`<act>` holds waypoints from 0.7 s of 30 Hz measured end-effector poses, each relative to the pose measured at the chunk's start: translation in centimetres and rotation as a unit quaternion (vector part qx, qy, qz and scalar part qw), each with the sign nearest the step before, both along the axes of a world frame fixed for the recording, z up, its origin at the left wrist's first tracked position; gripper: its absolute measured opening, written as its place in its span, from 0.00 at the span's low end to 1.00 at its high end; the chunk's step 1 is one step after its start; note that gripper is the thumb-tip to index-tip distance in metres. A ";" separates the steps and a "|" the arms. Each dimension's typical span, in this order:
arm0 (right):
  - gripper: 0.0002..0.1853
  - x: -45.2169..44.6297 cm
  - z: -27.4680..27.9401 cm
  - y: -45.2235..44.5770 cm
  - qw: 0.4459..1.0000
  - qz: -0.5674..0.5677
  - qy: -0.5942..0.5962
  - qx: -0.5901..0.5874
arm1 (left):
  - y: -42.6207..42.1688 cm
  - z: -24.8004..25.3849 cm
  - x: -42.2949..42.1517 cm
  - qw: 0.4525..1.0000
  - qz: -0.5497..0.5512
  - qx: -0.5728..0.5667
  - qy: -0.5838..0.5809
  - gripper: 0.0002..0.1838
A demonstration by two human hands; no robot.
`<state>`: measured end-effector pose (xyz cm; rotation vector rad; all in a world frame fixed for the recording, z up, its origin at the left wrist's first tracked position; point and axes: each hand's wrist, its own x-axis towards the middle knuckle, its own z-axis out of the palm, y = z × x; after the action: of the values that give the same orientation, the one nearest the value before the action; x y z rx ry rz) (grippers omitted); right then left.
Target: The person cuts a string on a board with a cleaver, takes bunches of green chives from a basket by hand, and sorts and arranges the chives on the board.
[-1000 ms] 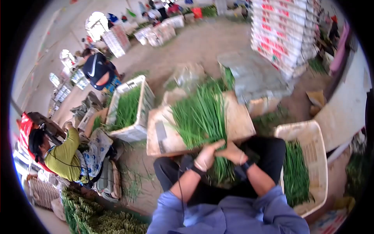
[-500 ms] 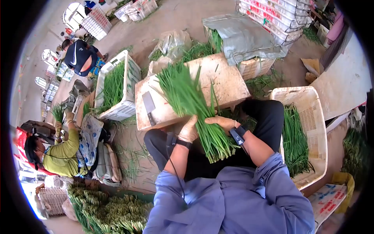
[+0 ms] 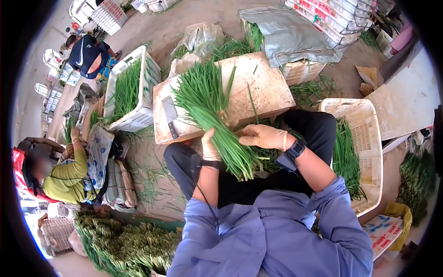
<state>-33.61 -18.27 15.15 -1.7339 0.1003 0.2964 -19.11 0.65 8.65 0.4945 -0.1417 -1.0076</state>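
A thick bunch of green chives [image 3: 203, 99] slants across my lap, leafy ends over the board and pale cut ends toward me. My gloved left hand [image 3: 211, 147] is closed around its left side, thumb on top, other fingers mostly hidden behind the stems. My gloved right hand [image 3: 264, 137] is at the bunch's right side, fingers pinched together. A thin loose chive stalk [image 3: 252, 99] runs up from behind that hand, and a few stem ends show below it. On the pale block-like work surface [image 3: 272, 94] lies a cleaver [image 3: 170, 113] with a dark handle.
A white crate [image 3: 146, 87] of chives stands left of the work surface; another crate [image 3: 373, 152] is by my right knee. Bundled chives [image 3: 124, 244] lie at lower left. A seated person [image 3: 67, 177] handles greens at left; another person [image 3: 87, 57] bends farther back.
The bunch has shifted slightly left and up in view. My right hand has moved from gripping the bunch with its thumb on top to pinching at its right edge.
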 end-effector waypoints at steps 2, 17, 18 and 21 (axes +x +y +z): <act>0.46 -0.4 2.0 0.9 0.996 0.007 0.000 -0.086 | 0.1 0.3 0.0 1.000 0.014 0.020 0.005 0.45; 0.20 1.4 -0.1 0.3 0.996 0.011 0.084 0.008 | -0.2 1.2 -0.8 0.999 0.026 -0.042 -0.004 0.50; 0.18 1.6 -1.4 0.2 0.997 0.015 0.078 -0.003 | -0.1 0.9 -0.7 0.999 0.022 -0.033 -0.010 0.51; 0.17 1.5 -1.3 0.1 0.995 0.032 0.078 -0.055 | 0.1 -1.1 -0.1 0.999 -0.002 -0.040 -0.010 0.51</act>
<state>-32.09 -18.13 13.82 -1.8233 0.1780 0.4811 -19.25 0.71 7.52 0.4314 -0.1995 -0.9964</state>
